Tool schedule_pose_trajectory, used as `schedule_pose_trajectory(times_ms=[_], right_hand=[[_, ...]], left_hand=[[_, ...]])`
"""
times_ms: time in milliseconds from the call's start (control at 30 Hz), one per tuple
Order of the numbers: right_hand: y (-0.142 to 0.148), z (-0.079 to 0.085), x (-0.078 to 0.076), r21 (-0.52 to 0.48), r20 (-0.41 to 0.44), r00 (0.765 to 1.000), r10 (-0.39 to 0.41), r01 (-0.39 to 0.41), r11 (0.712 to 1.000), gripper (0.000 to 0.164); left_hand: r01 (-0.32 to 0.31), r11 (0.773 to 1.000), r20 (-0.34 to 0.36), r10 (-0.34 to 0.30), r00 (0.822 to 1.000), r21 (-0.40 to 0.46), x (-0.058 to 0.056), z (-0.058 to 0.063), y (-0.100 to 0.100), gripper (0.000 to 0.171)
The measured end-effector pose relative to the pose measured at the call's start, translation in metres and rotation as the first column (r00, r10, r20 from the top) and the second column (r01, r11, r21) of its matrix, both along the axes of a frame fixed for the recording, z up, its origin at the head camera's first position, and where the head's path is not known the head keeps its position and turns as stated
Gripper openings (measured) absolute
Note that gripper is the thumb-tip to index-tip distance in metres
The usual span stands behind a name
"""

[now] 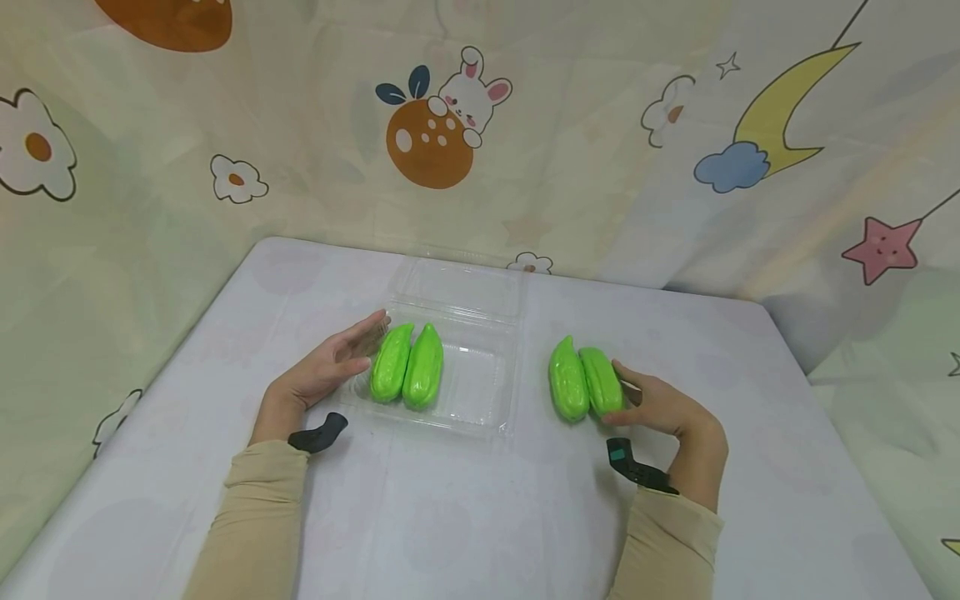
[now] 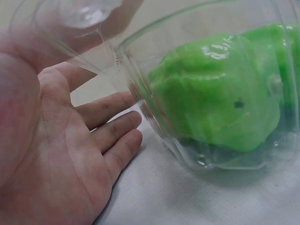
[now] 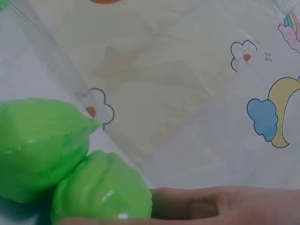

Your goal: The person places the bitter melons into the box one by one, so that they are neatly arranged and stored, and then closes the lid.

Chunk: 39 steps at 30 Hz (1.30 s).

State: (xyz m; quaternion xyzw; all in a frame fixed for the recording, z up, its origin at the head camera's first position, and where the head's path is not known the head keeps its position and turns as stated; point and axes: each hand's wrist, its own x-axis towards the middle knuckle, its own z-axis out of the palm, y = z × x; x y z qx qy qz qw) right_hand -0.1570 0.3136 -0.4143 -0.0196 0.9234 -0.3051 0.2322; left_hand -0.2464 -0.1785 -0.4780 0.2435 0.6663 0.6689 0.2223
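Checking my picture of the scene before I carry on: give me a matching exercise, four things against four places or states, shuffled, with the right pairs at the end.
Things
1. Left hand
2. Right hand
3. Box
4. Lid

Places or states
A. Folded open, on the far side
B. At the box's left side, fingers extended
C. Clear, with two green fruits inside
D. Thumb and fingers about the rightmost green fruit

Right pairs: 1-B, 2-D, 3-C, 4-A
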Motion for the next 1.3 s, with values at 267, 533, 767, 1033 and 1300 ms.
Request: schedule_pose_trajectory(times_ms=[267,533,767,1033,1300], right_hand=[[0.0000,0.0033,0.0011,-0.015,-0.006,1.000,-0.002,0.002,1.000,0.098],[0.0038,0.0042,0.0027,-0.013,-0.015,1.000,-0.027,0.027,1.000,0.094],[0.0061,0.0023,0.0021,-0.036,-0.020,0.998,-0.053,0.053,0.998,0.092],[0.0067,0.0038,0.0017,-0.036,-0.022,0.997,-0.077,0.076,0.996,0.090],[0.0055,0.0064,0.0022,-0.031,-0.028,0.996,-0.087,0.087,0.996,0.089]], left_hand=[[-0.002,1.000,-0.005,0.002,1.000,-0.004,-0.0007,-0.0017,-0.0005,0.073],[-0.005,1.000,-0.002,0.005,1.000,-0.005,-0.0008,-0.0008,0.0003,0.072],[0.000,1.000,-0.001,0.000,1.000,-0.001,-0.0017,-0.0018,0.0003,0.073],[-0.004,1.000,0.002,0.004,1.000,0.002,-0.0021,-0.0030,-0.0002,0.073],[0.001,1.000,0.000,-0.001,1.000,-0.004,-0.0024,-0.0031,-0.0007,0.073]])
